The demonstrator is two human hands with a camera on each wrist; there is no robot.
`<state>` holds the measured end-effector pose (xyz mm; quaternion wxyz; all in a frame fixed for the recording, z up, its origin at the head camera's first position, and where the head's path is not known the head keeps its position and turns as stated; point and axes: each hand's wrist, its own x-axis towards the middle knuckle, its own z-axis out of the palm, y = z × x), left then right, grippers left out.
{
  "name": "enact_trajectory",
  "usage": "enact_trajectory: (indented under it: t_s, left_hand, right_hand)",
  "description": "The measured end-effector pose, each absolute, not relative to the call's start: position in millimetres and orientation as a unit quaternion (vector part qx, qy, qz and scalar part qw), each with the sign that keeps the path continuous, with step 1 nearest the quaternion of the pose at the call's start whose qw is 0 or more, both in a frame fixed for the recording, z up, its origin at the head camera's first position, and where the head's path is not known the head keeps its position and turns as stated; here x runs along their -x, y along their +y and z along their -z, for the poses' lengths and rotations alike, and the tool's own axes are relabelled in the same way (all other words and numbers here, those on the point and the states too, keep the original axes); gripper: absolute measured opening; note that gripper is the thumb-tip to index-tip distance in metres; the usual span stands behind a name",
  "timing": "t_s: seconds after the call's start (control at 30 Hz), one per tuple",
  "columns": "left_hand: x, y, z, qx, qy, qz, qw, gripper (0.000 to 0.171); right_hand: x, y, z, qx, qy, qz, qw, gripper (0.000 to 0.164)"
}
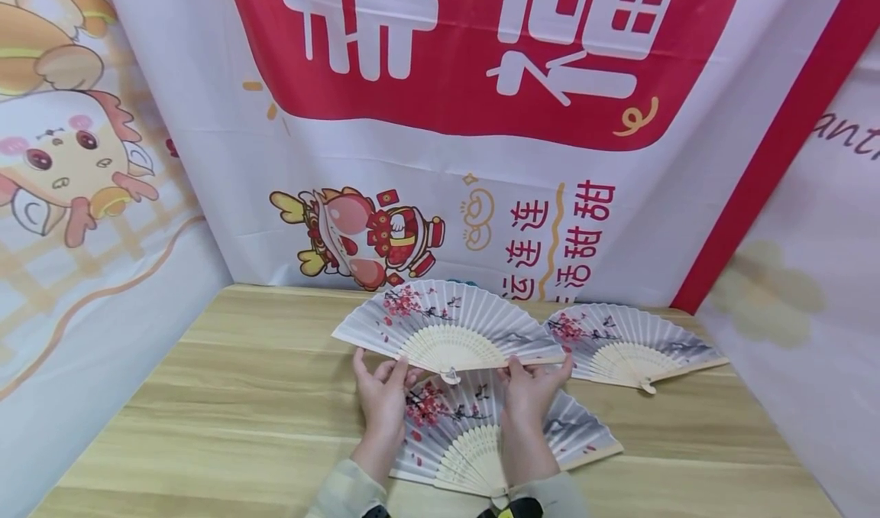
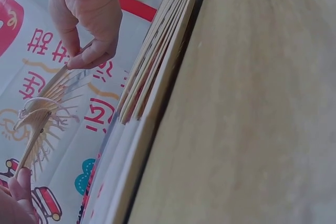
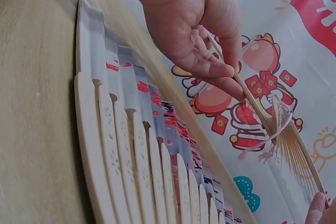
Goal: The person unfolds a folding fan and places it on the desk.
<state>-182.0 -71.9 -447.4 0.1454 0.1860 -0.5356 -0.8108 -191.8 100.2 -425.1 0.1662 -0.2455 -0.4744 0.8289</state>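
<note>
Between both hands an open folding fan (image 1: 454, 315) is held up, white-grey with red blossoms and pale wooden ribs. My left hand (image 1: 383, 403) pinches its left edge rib, while my right hand (image 1: 531, 396) pinches the right one. The fan's pivot, with a thin cord loop (image 3: 278, 129), sits between the hands. Below the forearms a second open fan (image 1: 474, 438) of the same pattern lies on the table, partly covered by the right hand and wrist. In the left wrist view the right hand (image 2: 89, 19) shows thumb and fingers on the rib.
A third matching open fan (image 1: 629, 346) lies at the back right of the wooden table (image 1: 275, 411), beside the raised one. A printed white and red banner (image 1: 440, 159) hangs behind the table, and printed cloth (image 1: 172, 304) covers the left side. Black bands (image 1: 519, 509) circle the sleeves.
</note>
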Motion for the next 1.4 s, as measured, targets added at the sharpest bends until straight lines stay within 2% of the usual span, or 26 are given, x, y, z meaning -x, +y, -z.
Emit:
enact_trajectory:
  t_s: [0.3, 0.8, 1.0, 1.4]
  left_hand:
    - [183.6, -66.9, 447.3, -0.172, -0.502, 0.828, 0.18, 0.092]
    - [184.5, -73.9, 441.2, -0.17, -0.507, 0.826, 0.178, 0.09]
    - [186.7, -93.2, 439.9, -0.173, -0.509, 0.823, 0.186, 0.091]
    - [196.3, -140.5, 437.1, -0.165, -0.569, 0.786, 0.176, 0.087]
  right_hand:
    - [190.1, 100.0, 424.1, 0.248, -0.465, -0.831, 0.176, 0.106]
    - [194.2, 98.1, 420.5, 0.215, -0.458, -0.846, 0.167, 0.108]
    - [202.4, 82.1, 420.2, 0.19, -0.461, -0.849, 0.177, 0.11]
    - [221.1, 49.2, 420.2, 0.16, -0.496, -0.841, 0.145, 0.108]
